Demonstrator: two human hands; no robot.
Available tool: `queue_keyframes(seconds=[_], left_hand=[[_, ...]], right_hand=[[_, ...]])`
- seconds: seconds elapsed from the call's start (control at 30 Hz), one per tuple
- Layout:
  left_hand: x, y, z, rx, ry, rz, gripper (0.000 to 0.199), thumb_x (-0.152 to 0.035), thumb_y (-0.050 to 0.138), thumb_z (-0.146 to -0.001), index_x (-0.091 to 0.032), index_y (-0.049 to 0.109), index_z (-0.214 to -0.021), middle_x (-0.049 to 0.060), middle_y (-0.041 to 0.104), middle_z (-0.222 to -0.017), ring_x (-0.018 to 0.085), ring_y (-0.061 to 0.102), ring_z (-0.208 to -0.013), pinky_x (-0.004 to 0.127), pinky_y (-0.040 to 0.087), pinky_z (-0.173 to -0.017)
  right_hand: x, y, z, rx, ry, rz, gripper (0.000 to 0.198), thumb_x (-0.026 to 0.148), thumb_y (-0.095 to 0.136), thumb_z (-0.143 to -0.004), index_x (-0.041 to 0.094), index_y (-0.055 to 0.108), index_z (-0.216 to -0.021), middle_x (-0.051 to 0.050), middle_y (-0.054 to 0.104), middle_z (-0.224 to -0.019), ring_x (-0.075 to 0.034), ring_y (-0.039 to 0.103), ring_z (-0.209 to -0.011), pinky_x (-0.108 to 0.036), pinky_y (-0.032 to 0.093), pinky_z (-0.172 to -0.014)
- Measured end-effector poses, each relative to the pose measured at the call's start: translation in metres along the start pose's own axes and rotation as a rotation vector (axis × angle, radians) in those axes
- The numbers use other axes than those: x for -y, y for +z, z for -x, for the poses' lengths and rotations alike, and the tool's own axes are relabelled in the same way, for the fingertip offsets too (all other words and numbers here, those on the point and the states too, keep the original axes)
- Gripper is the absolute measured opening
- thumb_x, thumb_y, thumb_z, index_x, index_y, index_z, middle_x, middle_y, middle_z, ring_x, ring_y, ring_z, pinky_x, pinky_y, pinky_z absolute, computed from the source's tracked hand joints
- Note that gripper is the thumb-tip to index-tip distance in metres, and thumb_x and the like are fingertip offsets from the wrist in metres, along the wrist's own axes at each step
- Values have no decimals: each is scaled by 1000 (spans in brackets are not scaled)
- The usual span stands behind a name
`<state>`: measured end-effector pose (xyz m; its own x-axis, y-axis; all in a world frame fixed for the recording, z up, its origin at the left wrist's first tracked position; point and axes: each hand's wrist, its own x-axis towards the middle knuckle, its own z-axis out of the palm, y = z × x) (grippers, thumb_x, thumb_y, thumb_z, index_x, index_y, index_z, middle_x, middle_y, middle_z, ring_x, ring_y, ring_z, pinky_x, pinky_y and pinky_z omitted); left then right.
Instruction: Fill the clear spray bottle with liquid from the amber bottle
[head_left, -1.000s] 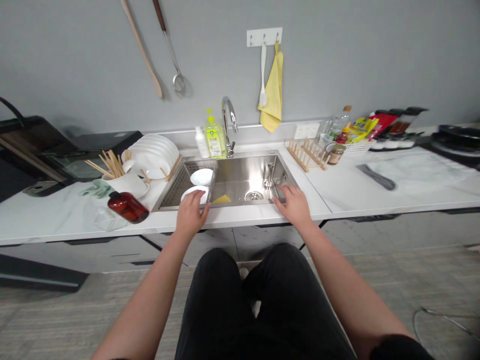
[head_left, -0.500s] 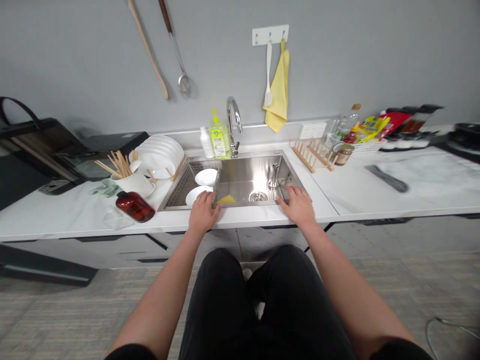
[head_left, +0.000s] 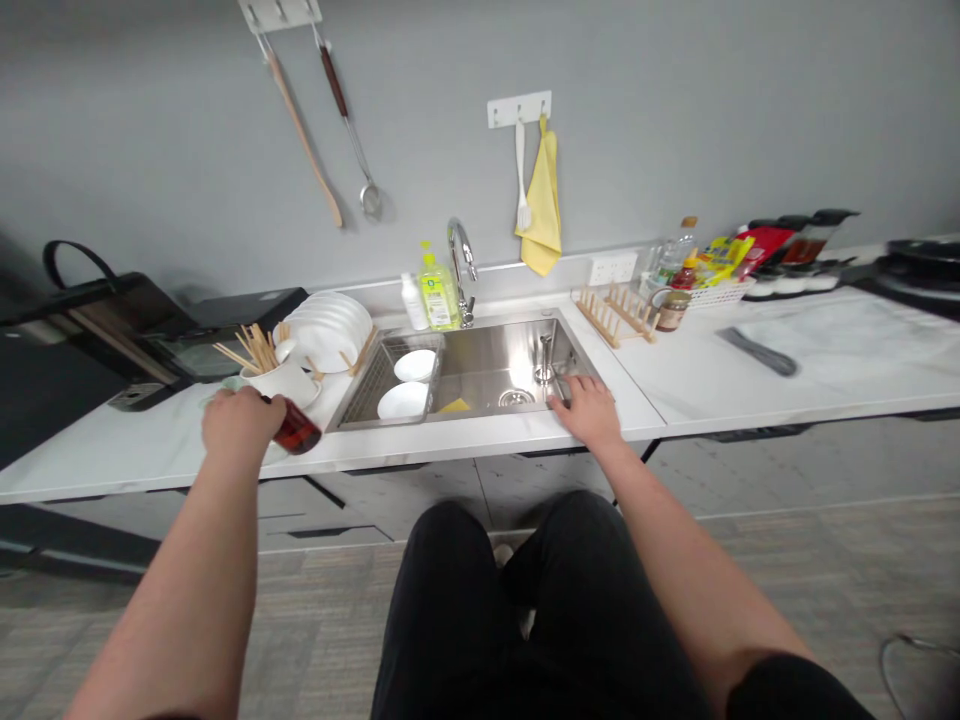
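Note:
My left hand [head_left: 241, 428] is over the capped end of a dark red-brown bottle [head_left: 298, 430] lying on its side on the counter. The back of this hand faces me and hides most of its fingers, so I cannot see whether it grips the bottle. Just beyond it stands a white pot [head_left: 281, 382] of wooden chopsticks [head_left: 259, 348]. My right hand [head_left: 589, 408] rests with fingers extended on the sink's front right edge, holding nothing. Left in the steel sink [head_left: 487, 365], a wire basket [head_left: 367, 385] has two white bowls [head_left: 403, 401].
White plates [head_left: 326, 330] stand in a rack at the left. Behind the sink are a faucet [head_left: 459, 265], a green soap bottle [head_left: 437, 295] and a white bottle [head_left: 413, 302]. A wooden rack [head_left: 619, 312] and a jar [head_left: 673, 312] stand on the right.
My left hand has left the sink's front edge and moved left over the red-brown bottle. My right hand stays at the sink edge. The view has shifted slightly.

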<state>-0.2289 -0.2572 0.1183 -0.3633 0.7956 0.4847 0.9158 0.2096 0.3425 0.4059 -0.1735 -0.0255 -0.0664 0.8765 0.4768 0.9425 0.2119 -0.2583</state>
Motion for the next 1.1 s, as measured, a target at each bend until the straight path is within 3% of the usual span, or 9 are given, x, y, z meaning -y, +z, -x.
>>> queue_keyframes(seconds=[0.17, 0.33, 0.5, 0.63, 0.7, 0.77, 0.83, 0.97, 1.1], left_hand=[[-2, 0, -9, 102, -112, -245, 55, -71, 65, -93, -28, 36, -72, 9, 60, -80, 44, 72, -115, 61, 57, -103], [-30, -12, 6, 166, -78, -360, 47, -59, 69, -97, -27, 43, -74, 0, 39, -63, 39, 74, -91, 54, 58, -93], [-88, -43, 59, 50, 89, -375, 38, -60, 62, -103, -23, 67, -95, 9, 64, -78, 39, 74, -87, 50, 59, -85], [-156, -60, 117, 35, 209, -132, 40, -66, 64, -101, -27, 74, -100, 10, 75, -88, 38, 75, -86, 46, 55, -80], [-194, -59, 146, 115, 256, 58, 33, -62, 68, -99, -30, 76, -99, 8, 76, -84, 36, 74, -82, 45, 52, -76], [-229, -49, 174, 249, 315, 258, 27, -58, 74, -99, -31, 76, -94, 6, 75, -79, 33, 72, -76, 44, 51, -72], [-258, -36, 200, 360, 366, 432, 22, -53, 78, -99, -33, 77, -93, 6, 77, -80, 32, 73, -75, 45, 52, -72], [-289, -7, 236, 348, 434, 735, 9, -42, 86, -97, -36, 85, -103, 9, 80, -96, 32, 77, -89, 51, 61, -83], [-289, 15, 248, 414, 411, 1050, 18, -48, 85, -100, -35, 90, -112, 13, 81, -139, 38, 77, -133, 60, 61, -118]], right_hand=[[2, -1, 1, 8, 23, -23, 63, 58, 62, -112, 14, 72, -155, -25, 78, -148, -46, 67, -139, -58, 50, -121], [0, -10, -2, 41, 32, -54, 61, 57, 66, -111, 13, 73, -153, -24, 79, -148, -44, 68, -141, -57, 50, -124], [6, -21, 20, -57, -94, -340, 49, 44, 69, -108, 18, 75, -149, -20, 78, -151, -40, 68, -147, -59, 52, -129], [57, -25, 78, -6, -231, -732, 52, 45, 79, -105, 28, 72, -153, -15, 76, -156, -37, 70, -149, -61, 52, -133], [92, -35, 107, 83, -252, -905, 72, 48, 90, -99, 30, 64, -164, -16, 68, -168, -37, 64, -158, -62, 49, -137], [120, -50, 125, 197, -278, -1033, 106, 50, 104, -85, 33, 51, -175, -17, 56, -180, -40, 57, -166, -64, 45, -139], [136, -69, 132, 267, -282, -1112, 121, 45, 111, -74, 34, 48, -177, -17, 55, -181, -41, 58, -165, -64, 45, -139], [131, -98, 132, 339, -246, -1149, 101, 29, 109, -66, 31, 64, -156, -11, 78, -149, -39, 78, -135, -58, 60, -121], [115, -105, 138, 335, -226, -1192, 86, 29, 107, -67, 29, 68, -145, -8, 81, -139, -36, 80, -125, -53, 63, -114]])
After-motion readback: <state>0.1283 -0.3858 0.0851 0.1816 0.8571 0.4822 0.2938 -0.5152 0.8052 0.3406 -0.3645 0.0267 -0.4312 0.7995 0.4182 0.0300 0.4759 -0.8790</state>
